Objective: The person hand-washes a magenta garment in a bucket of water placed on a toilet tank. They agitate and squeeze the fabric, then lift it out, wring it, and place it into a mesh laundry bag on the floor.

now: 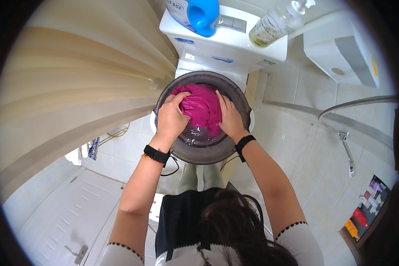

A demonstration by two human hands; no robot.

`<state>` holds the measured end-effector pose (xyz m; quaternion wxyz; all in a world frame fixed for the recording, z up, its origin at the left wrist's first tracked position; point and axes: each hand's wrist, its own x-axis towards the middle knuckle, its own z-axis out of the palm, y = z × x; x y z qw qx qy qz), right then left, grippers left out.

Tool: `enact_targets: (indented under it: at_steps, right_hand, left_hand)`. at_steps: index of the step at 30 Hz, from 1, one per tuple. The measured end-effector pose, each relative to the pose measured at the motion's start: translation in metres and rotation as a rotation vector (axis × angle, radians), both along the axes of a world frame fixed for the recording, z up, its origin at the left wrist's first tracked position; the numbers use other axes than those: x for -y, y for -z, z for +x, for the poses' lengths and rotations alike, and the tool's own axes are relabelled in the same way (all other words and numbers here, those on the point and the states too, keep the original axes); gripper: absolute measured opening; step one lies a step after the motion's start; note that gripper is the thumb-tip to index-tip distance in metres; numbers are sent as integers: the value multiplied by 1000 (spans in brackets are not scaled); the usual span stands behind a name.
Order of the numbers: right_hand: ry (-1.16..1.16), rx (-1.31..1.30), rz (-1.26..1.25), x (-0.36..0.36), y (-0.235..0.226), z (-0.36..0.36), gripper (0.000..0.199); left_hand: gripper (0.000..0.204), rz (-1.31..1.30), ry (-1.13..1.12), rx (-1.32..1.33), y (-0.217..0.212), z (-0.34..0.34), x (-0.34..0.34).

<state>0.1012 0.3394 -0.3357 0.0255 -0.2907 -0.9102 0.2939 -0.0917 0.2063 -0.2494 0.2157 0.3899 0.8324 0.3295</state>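
A dark grey round basin (pixel 205 155) holds water and a bunched, wet magenta cloth (pixel 201 104). At the cloth's left side, my left hand (pixel 172 117) is closed on it, with thumb and fingers curled into the folds. My right hand (pixel 230 117) grips the opposite side, its fingers fairly straight along the cloth's edge. Some fingertips are hidden in the folds. Clear water shows below the cloth, near the basin's close side. Black bands circle both of my wrists.
Behind the basin, a white toilet tank (pixel 228 51) carries a blue bottle (pixel 204 17) and a clear pump bottle (pixel 272 29). A beige curtain (pixel 84 84) hangs at left. A shower hose (pixel 359 102) and a white wall box (pixel 341 48) are at right.
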Motion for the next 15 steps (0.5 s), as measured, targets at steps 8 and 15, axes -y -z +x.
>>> enact_targets:
  at_steps: [8,15]
  right_hand:
    - [17,102,87,-12,36,7,90]
    - [84,304,-50,18,38,-7,130]
  left_hand:
    - [55,-6,-57,41,40,1,8]
    - [76,-47,-69,98,94,31,20]
